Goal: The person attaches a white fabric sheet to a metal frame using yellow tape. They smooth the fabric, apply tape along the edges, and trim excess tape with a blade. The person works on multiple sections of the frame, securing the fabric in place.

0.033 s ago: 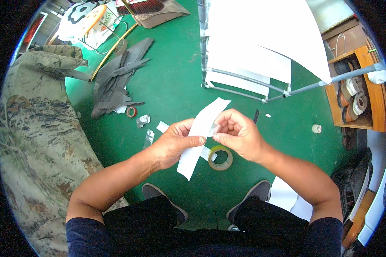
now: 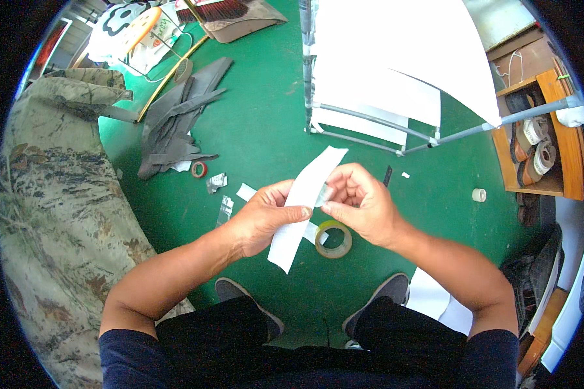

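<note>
My left hand [image 2: 258, 219] grips a curved white paper strip [image 2: 311, 178], its thumb lying across the front and the other fingers hidden behind. With thumb and forefinger, my right hand [image 2: 365, 206] pinches a small clear piece of tape [image 2: 323, 196] at the strip's right edge. How far the tape sticks to the paper, I cannot tell. On the floor beneath my hands lies a roll of clear yellowish tape [image 2: 346, 245]. Another white strip [image 2: 245, 191] lies under my left hand, partly covered by it.
A pipe frame [image 2: 370, 115] with large white sheets [image 2: 396, 39] stands ahead to the right. Grey cloth [image 2: 185, 110], a red tape roll [image 2: 199, 170] and small plastic packets [image 2: 217, 183] lie left. Camouflage fabric [image 2: 65, 214] covers the left side. A wooden shoe shelf [image 2: 568, 155] stands right.
My right hand has shifted very slightly, and a little more of the clear tape shows beside the strip. The strip's top has moved barely to the left.
</note>
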Action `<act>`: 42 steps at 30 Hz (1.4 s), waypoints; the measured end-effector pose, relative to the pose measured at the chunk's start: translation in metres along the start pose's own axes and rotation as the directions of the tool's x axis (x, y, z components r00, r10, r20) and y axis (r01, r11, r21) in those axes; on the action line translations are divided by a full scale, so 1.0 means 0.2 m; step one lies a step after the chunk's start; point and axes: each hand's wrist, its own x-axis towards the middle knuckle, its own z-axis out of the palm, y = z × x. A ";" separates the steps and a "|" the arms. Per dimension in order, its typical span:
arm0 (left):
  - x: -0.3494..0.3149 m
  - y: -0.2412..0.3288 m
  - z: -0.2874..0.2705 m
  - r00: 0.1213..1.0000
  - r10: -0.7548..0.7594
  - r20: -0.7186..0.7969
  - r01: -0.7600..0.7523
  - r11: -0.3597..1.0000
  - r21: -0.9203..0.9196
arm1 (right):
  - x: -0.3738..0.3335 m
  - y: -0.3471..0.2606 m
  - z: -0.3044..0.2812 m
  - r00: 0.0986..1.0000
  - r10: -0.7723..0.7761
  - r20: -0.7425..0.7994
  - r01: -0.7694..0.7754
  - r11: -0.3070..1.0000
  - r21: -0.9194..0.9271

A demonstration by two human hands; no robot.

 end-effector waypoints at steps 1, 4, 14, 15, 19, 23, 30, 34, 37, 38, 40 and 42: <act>0.00 0.00 0.01 1.000 -0.009 -0.009 0.009 1.000 -0.008 | -0.01 -0.03 0.01 0.998 -0.030 -0.049 0.022 0.987 -0.156; 0.00 0.00 0.03 0.999 -0.001 -0.038 0.001 1.000 -0.005 | -0.02 -0.11 0.01 0.915 -0.403 0.023 0.335 0.726 -0.601; 0.01 -0.03 0.06 0.997 0.062 -0.040 -0.055 0.987 0.154 | 0.00 -0.14 0.00 0.799 -0.561 0.217 0.501 0.420 -0.757; 0.01 -0.03 0.06 0.997 0.067 -0.037 -0.059 0.979 0.194 | 0.00 -0.14 0.00 0.820 -0.537 0.196 0.488 0.479 -0.730; 0.01 -0.01 0.07 0.998 0.067 -0.012 -0.061 0.957 0.285 | -0.01 -0.11 -0.03 0.882 -0.457 0.119 0.431 0.675 -0.599; 0.01 0.01 0.06 0.998 0.067 0.013 -0.067 0.943 0.325 | -0.02 -0.11 -0.02 0.956 -0.292 0.039 0.278 0.852 -0.444; 0.02 0.03 0.08 0.997 0.054 0.047 -0.068 0.921 0.384 | -0.01 -0.08 -0.03 0.983 -0.074 -0.170 0.057 0.993 -0.103; -0.02 -0.03 -0.01 0.996 -0.080 0.030 0.049 0.820 0.570 | 0.06 -0.12 -0.22 0.916 0.035 -0.401 0.068 0.969 0.239; 0.00 -0.18 -0.25 0.996 -0.084 0.008 0.059 0.757 0.651 | 0.04 -0.20 -0.26 0.920 0.060 -0.387 0.088 0.931 0.354; 0.00 -0.24 -0.38 0.999 -0.039 -0.033 0.051 0.738 0.673 | 0.03 -0.21 -0.23 0.942 0.097 -0.321 0.043 0.914 0.403; 0.03 -0.23 -0.53 0.996 0.024 -0.089 0.051 0.660 0.749 | 0.00 -0.20 -0.22 0.961 0.156 -0.229 -0.033 0.886 0.463; 0.05 -0.17 -0.66 0.989 0.060 -0.138 0.082 0.557 0.826 | -0.02 -0.20 -0.20 0.964 0.184 -0.195 -0.071 0.877 0.476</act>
